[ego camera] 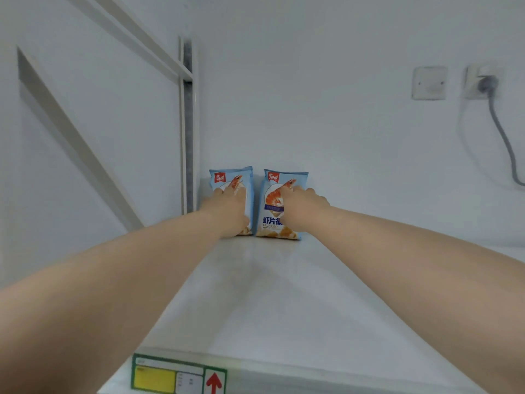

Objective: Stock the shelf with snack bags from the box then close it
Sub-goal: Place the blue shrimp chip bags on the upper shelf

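Standing upright side by side at the far end of the shelf (270, 294), the left bag (232, 174) and right bag (272, 220) lean on the wall (326, 123). The left hand (230, 206) presses flat, fingers straight, on the left bag. The right hand (301, 206) touches the right bag with bent fingers; whether it grips, I cannot tell. A label (167, 376) marks the near edge. A socket (483, 81) sits far right.

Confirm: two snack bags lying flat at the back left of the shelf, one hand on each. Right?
Not flat. The head view shows the left bag and the right bag standing upright, side by side at the back left of the shelf, with the left hand on one and the right hand on the other.
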